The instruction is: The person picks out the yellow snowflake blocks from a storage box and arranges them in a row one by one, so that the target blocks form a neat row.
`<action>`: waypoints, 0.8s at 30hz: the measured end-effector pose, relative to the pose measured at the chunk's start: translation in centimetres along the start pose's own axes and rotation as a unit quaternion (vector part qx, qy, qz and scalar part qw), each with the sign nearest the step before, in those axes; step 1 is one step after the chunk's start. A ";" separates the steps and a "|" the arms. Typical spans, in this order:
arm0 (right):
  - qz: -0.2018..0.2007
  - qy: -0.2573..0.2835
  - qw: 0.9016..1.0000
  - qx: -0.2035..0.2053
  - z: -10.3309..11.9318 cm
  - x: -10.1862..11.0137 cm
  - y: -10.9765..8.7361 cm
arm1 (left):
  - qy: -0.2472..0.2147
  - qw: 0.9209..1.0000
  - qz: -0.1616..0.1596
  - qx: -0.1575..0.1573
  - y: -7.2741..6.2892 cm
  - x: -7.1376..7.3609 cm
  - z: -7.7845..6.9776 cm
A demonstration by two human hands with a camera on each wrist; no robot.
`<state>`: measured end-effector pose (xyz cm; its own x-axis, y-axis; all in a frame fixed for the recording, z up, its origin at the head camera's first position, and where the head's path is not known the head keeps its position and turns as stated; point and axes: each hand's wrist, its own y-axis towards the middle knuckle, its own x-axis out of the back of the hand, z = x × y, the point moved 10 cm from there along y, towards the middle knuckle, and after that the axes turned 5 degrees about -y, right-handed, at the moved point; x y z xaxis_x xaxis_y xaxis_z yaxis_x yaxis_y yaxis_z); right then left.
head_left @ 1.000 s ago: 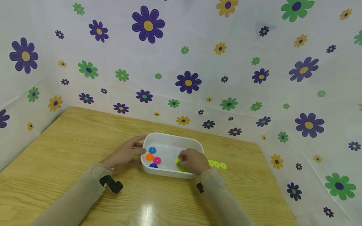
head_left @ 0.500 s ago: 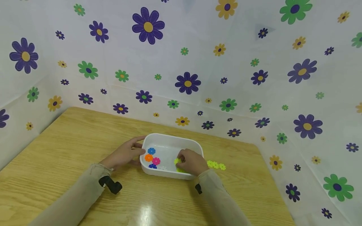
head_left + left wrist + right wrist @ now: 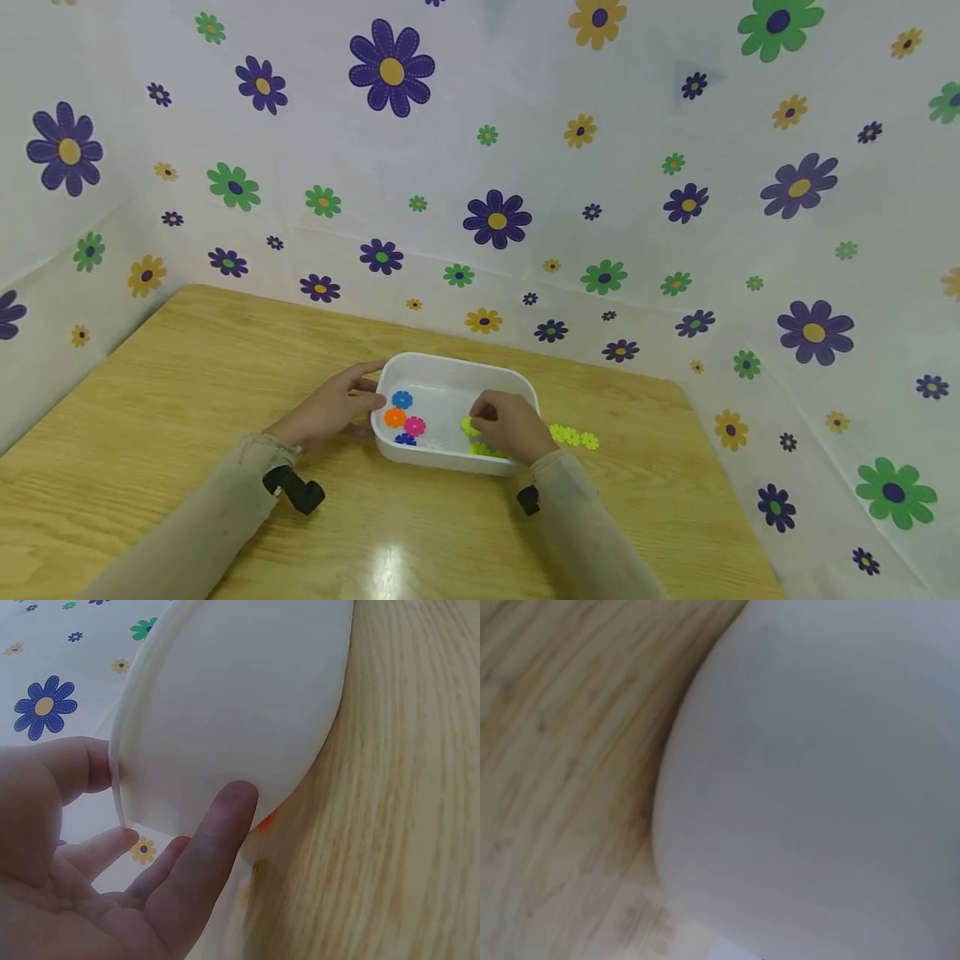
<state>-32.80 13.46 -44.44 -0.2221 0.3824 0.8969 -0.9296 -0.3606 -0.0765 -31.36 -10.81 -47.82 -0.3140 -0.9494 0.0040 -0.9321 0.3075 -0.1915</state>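
A white plastic tub [image 3: 465, 375] stands on the table. My left hand [image 3: 327, 408] holds its left end; the left wrist view shows the thumb and fingers spread along the tub's wall [image 3: 240, 697]. Inside the right part of the tub, my right hand [image 3: 516, 427] has its thumb and fingers bent around a yellow snowflake disc [image 3: 470, 426]. More yellow discs [image 3: 483, 449] lie below that hand, partly covered by it. Only the tub's outer wall [image 3: 802, 780] and wood show in the right wrist view, with the hand out of sight.
At the tub's left end lie a light-blue disc [image 3: 402, 400], an orange disc [image 3: 395, 417], a pink disc [image 3: 414, 427] and a dark-blue disc [image 3: 405, 440]. A joined row of yellow discs [image 3: 573, 436] rests on the wooden table [image 3: 247, 358], right of the tub. Flower-printed sheeting [image 3: 450, 150] rises behind.
My right hand has shifted slightly within the tub, and more of the yellow discs below it now shows. My left hand has stayed at the tub's left end.
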 end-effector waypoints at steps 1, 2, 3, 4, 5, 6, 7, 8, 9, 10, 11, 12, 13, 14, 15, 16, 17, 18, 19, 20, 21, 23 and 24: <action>-0.004 0.004 1.000 0.002 0.1 0.1 0.0 | 0.001 1.000 -0.001 -0.001 0.0 0.1 0.0; -0.007 0.010 1.000 0.005 0.2 0.2 0.1 | 0.002 1.000 -0.002 -0.002 0.0 0.2 -0.1; -0.009 0.014 1.000 0.006 0.2 0.3 0.1 | 0.004 1.000 -0.003 -0.005 0.0 0.2 -0.1; -0.010 0.018 1.000 0.007 0.2 0.4 0.1 | 0.006 1.000 -0.002 -0.005 0.0 0.3 -0.2; -0.011 0.021 1.000 0.007 0.2 0.5 0.1 | 0.007 1.000 -0.002 -0.006 0.0 0.2 -0.2; -0.014 0.028 0.999 0.007 0.2 0.6 0.1 | 0.008 1.000 -0.001 -0.006 0.0 0.2 -0.3; -0.017 0.035 0.999 0.006 0.2 0.8 0.2 | 0.012 1.000 -0.001 -0.006 -0.1 0.2 -0.3; -0.020 0.041 0.999 0.006 0.2 0.9 0.2 | 0.014 1.000 -0.001 -0.006 -0.1 0.2 -0.3; -0.024 0.048 0.999 0.007 0.2 1.0 0.2 | 0.014 1.000 0.000 -0.006 -0.1 0.1 -0.3; -0.032 0.056 0.998 0.011 0.2 1.3 0.2 | 0.014 1.000 0.000 -0.006 -0.1 0.1 -0.4; -0.043 0.064 0.997 0.017 0.2 1.6 0.2 | 0.015 1.000 0.000 -0.007 -0.1 0.0 -0.5; -0.057 0.074 0.995 0.023 0.3 2.0 0.1 | 0.016 1.000 0.001 -0.008 -0.1 0.0 -0.6; -0.074 0.083 0.993 0.029 0.3 2.5 0.0 | 0.016 1.000 0.000 -0.008 -0.1 0.1 -0.7; -0.094 0.091 0.991 0.036 0.4 3.0 -0.2 | 0.015 1.000 0.002 -0.010 -0.1 0.0 -0.8; -0.117 0.098 0.987 0.041 0.3 3.5 -0.4 | 0.014 1.000 0.005 -0.010 -0.2 0.0 -0.9; -0.139 0.103 0.984 0.046 0.1 4.1 -0.7 | 0.013 1.000 0.008 -0.011 -0.2 -0.1 -0.9; -0.159 0.108 0.980 0.046 -0.1 4.6 -1.0 | 0.012 1.000 0.010 -0.012 -0.2 -0.1 -0.9; -0.178 0.112 0.977 0.048 -0.3 5.1 -1.4 | 0.011 1.000 0.010 -0.011 -0.2 -0.1 -0.9; -0.193 0.114 0.973 0.047 -0.7 5.6 -1.7 | 0.009 1.000 0.010 -0.010 -0.2 -0.1 -0.9; -0.204 0.114 0.971 0.044 -1.1 6.0 -2.0 | 0.008 1.000 0.012 -0.010 -0.3 -0.2 -0.9; -0.213 0.115 0.969 0.042 -1.7 6.4 -2.2 | 0.009 1.000 0.012 -0.010 -0.3 -0.2 -0.8; -0.221 0.121 0.967 0.033 -2.9 7.1 -2.8 | 0.011 1.000 0.010 -0.006 -0.3 -0.2 -0.6; -0.223 0.121 0.967 0.026 -3.6 7.4 -3.0 | 0.011 1.000 0.008 -0.004 -0.3 -0.1 -0.5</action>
<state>-32.68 20.43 -39.13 0.1295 0.6955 0.7068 -0.9343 -0.1532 0.3219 -31.12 -10.77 -47.24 -0.3318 -0.9431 0.0221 -0.9286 0.3224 -0.1838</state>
